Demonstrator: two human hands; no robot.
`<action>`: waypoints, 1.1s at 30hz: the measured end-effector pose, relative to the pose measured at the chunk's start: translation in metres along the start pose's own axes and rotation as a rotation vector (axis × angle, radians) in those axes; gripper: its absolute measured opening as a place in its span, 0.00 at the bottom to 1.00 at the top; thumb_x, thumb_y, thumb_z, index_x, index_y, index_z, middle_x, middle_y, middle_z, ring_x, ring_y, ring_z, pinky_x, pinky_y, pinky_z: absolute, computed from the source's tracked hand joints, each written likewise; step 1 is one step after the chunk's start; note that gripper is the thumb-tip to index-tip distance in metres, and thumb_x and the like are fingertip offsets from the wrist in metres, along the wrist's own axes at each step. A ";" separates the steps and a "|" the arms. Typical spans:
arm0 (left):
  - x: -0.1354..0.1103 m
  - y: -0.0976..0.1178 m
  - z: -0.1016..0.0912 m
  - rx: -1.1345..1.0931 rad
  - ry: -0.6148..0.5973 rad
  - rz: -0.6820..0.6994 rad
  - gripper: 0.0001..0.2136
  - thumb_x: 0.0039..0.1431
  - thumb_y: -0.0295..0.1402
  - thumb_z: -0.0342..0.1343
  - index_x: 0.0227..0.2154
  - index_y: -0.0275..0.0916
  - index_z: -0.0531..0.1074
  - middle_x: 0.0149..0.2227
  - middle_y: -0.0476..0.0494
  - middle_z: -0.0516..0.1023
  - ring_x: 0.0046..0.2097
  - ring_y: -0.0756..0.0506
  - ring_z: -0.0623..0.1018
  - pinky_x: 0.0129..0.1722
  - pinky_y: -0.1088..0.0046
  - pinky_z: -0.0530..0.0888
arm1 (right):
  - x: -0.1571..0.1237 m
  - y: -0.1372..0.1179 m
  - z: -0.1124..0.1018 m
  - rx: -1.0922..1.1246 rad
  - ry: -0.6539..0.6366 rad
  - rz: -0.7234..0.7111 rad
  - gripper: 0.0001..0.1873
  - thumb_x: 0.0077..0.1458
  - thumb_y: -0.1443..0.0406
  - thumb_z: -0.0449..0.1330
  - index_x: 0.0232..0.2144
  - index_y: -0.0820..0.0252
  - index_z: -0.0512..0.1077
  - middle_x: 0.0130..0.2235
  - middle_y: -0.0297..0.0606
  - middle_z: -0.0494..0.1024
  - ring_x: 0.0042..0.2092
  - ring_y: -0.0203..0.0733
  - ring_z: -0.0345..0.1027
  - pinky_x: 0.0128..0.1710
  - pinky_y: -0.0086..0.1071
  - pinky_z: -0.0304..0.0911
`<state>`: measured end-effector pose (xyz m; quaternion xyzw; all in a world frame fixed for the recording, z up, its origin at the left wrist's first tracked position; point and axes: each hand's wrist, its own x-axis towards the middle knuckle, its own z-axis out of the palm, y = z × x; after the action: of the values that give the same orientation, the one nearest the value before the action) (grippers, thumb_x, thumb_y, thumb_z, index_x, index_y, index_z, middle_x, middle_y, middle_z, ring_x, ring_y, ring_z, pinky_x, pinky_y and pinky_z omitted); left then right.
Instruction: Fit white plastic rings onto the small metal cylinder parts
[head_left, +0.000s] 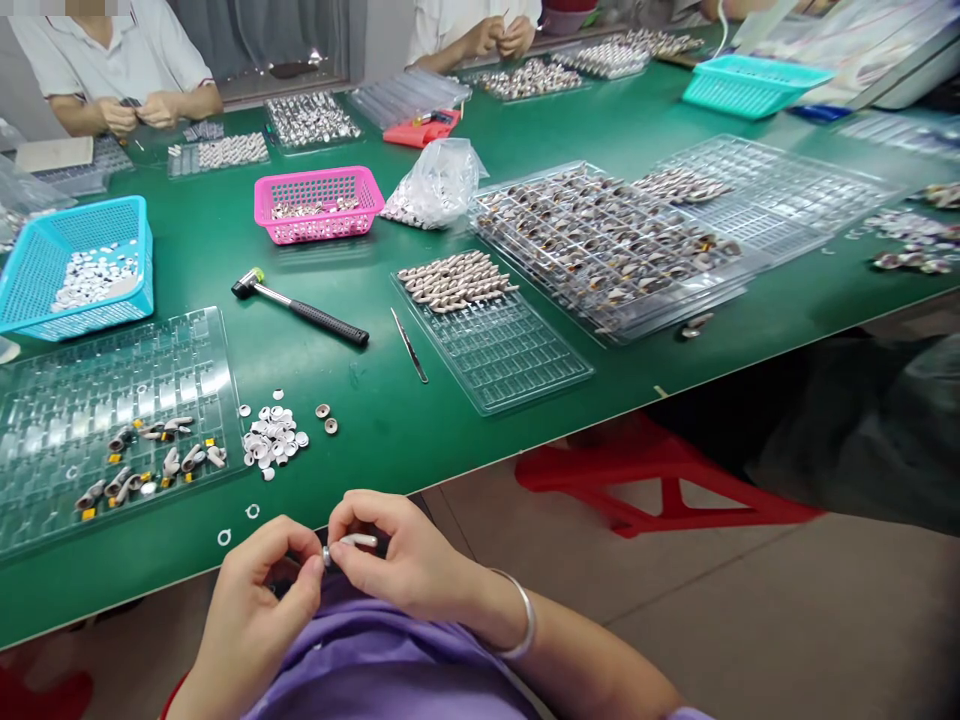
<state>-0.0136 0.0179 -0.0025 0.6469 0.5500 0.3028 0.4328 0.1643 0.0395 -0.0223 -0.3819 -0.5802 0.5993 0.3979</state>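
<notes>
My left hand pinches a small silvery round piece between thumb and fingertip. Against it, my right hand grips a pale, bent, stem-like metal part; whether the two are joined cannot be made out. Both hands are over my lap at the table's front edge. Just beyond them lie white rings, a pile of small white round caps and two brownish cup-shaped pieces. On the left, a clear tray carries several metal parts with yellow tabs.
A hammer and tweezers lie mid-table on the green surface. Beside them are a half-filled clear tray, stacked trays, a blue basket and a pink basket. Co-workers sit opposite. A red stool stands right.
</notes>
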 end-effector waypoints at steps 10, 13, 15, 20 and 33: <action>0.001 -0.005 0.000 -0.193 -0.080 -0.165 0.07 0.56 0.34 0.54 0.25 0.39 0.70 0.24 0.53 0.67 0.25 0.52 0.65 0.24 0.79 0.62 | 0.001 0.004 -0.002 0.232 -0.080 0.199 0.03 0.47 0.67 0.59 0.26 0.63 0.69 0.24 0.28 0.65 0.26 0.30 0.52 0.25 0.26 0.50; 0.002 -0.005 0.000 -0.206 -0.076 -0.192 0.07 0.55 0.34 0.55 0.24 0.39 0.69 0.24 0.53 0.66 0.26 0.52 0.65 0.24 0.79 0.61 | 0.001 0.002 -0.002 0.235 -0.078 0.199 0.03 0.47 0.67 0.59 0.25 0.63 0.69 0.24 0.28 0.65 0.26 0.30 0.52 0.25 0.26 0.50; 0.003 -0.004 0.000 -0.214 -0.066 -0.202 0.07 0.54 0.34 0.56 0.23 0.39 0.69 0.24 0.53 0.66 0.25 0.52 0.64 0.24 0.79 0.61 | 0.002 0.000 -0.002 0.244 -0.083 0.204 0.03 0.47 0.67 0.59 0.25 0.63 0.68 0.24 0.29 0.65 0.26 0.30 0.53 0.25 0.26 0.50; 0.003 0.004 0.001 -0.234 -0.035 -0.209 0.08 0.54 0.36 0.57 0.23 0.39 0.69 0.22 0.54 0.66 0.23 0.53 0.65 0.22 0.80 0.62 | 0.002 -0.002 -0.006 0.237 -0.097 0.189 0.08 0.49 0.64 0.63 0.27 0.62 0.68 0.23 0.27 0.63 0.25 0.30 0.52 0.24 0.26 0.49; -0.005 0.007 0.003 0.181 0.144 0.138 0.05 0.57 0.30 0.56 0.29 0.42 0.77 0.27 0.51 0.80 0.27 0.50 0.78 0.27 0.79 0.74 | -0.009 0.005 0.007 -0.439 0.212 -0.405 0.07 0.61 0.67 0.56 0.29 0.59 0.67 0.27 0.33 0.69 0.29 0.36 0.61 0.31 0.30 0.58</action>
<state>-0.0093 0.0119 0.0032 0.6962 0.5590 0.3266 0.3102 0.1611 0.0286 -0.0271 -0.3958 -0.7152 0.3254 0.4754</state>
